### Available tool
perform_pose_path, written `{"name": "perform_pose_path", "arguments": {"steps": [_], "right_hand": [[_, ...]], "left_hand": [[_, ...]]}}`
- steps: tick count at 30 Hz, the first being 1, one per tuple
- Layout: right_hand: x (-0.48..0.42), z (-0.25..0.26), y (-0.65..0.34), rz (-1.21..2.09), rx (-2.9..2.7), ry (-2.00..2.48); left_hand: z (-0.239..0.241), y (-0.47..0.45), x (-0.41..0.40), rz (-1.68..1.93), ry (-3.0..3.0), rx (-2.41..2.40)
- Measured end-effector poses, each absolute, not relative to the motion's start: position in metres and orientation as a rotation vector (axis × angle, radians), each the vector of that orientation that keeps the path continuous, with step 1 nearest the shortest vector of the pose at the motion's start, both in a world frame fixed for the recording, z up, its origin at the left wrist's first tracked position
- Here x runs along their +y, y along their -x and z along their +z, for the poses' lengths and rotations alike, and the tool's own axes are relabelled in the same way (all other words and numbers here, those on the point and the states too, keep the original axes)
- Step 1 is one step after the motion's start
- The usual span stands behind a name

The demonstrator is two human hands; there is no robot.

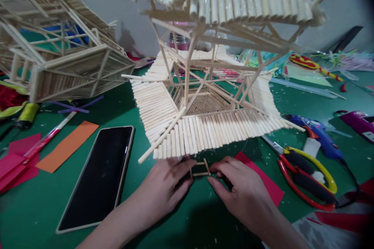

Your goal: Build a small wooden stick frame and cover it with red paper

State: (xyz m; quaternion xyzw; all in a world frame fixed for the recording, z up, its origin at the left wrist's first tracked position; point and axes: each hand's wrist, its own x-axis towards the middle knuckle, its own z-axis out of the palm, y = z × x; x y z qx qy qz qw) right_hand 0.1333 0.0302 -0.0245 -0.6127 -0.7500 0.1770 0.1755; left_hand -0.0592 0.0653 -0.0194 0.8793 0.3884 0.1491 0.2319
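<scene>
A small rectangular frame of thin wooden sticks (200,174) is held low over the green table, between my two hands. My left hand (168,183) has its thumb and fingers closed on the frame's left end. At the right end, the thumb and forefinger of my right hand (238,183) pinch close around the corner; their exact contact is hard to make out. Just beyond my hands stands a large pagoda-like model of wooden sticks (201,132), with a slatted lower roof and another roof tier above. Its near eave overhangs my left fingertips.
Left of my hands lie a smartphone (99,175) and an orange paper strip (67,146). A second stick model (70,70) stands back left. To the right are red paper (263,179), scissors (277,148), red-handled pliers (304,190) and a blue glue gun (318,132) with its cord.
</scene>
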Motion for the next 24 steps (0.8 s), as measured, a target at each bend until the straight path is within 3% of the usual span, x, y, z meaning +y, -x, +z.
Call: {"name": "perform_pose_path", "arguments": {"steps": [24], "right_hand": [[0.0305, -0.0258, -0.1334, 0.527, -2.109, 1.723]], "left_hand": [[-0.0222, 0.0611, 0.065, 0.507, -2.386, 1.062]]}}
